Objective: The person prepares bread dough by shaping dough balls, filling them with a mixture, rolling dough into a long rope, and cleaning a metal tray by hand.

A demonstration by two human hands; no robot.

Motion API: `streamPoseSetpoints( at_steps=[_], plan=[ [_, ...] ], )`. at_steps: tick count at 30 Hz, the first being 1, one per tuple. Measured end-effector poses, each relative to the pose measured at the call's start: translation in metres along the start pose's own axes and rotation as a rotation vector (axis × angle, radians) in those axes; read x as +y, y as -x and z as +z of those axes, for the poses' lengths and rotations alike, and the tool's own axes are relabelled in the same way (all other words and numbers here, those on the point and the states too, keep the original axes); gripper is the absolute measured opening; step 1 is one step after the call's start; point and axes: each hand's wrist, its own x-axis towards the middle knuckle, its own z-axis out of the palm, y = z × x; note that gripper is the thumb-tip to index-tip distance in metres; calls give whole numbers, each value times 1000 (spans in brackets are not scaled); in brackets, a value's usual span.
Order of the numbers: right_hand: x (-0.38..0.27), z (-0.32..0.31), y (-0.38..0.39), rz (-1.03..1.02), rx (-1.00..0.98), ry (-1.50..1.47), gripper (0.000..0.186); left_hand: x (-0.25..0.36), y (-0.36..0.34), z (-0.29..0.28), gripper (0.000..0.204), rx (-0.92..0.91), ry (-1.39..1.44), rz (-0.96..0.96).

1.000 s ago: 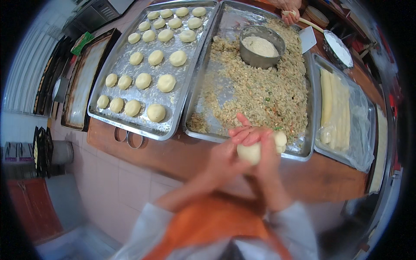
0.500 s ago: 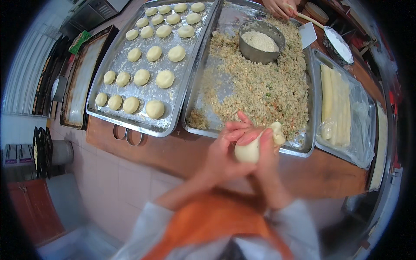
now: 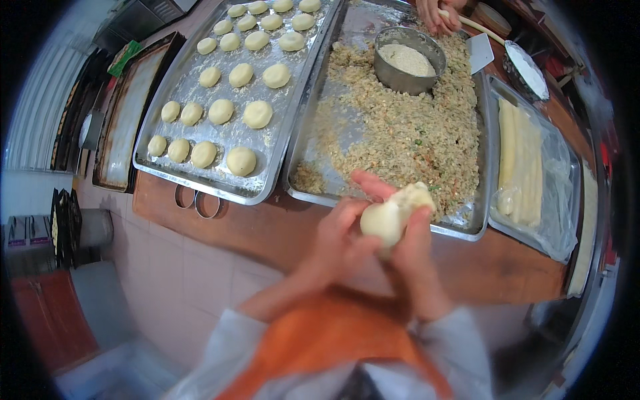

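Dough ball [image 3: 381, 225]: pale cream; smooth and rounded at lower left, ragged and bunched at upper right. Location: between both hands, at the near rim of the metal tray [image 3: 313, 197] of crumbly filling [image 3: 407, 143]. Left hand [image 3: 339, 235]: half-curled round the ball's left side, some fingers extended. Right hand [image 3: 415, 248]: curled against its right side, thumb by the bunched end.

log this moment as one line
left hand: cupping dough ball | right hand: gripping same dough ball | ahead: chopped filling on metal tray | left: dough rounds on second tray | right: dough strips
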Motion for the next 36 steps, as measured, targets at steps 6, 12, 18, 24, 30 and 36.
streamPoseSetpoints(
  at_steps=[6, 12, 18, 24, 30, 36],
  plan=[
    [2, -17, -2, -64, -133, 124, 30, -5, 0, 9, 46, 75, -14, 22],
    [0, -1, -2, 16, -26, -14, 32, -7, 1, 4, 48, 49, -86, 155],
    [1, -14, -3, 22, -121, 30, 38, -5, 5, 4, 51, -25, -95, -20],
    [7, -7, 0, 65, -66, 1, 38, -6, 3, 9, 35, 136, -91, 124],
    [8, -15, 1, 61, -135, 68, 35, 0, 11, 7, 32, 77, 258, -318],
    [-14, -24, -2, 56, -36, 493, 39, 19, -6, -2, 42, 138, 658, -608]
  ],
)
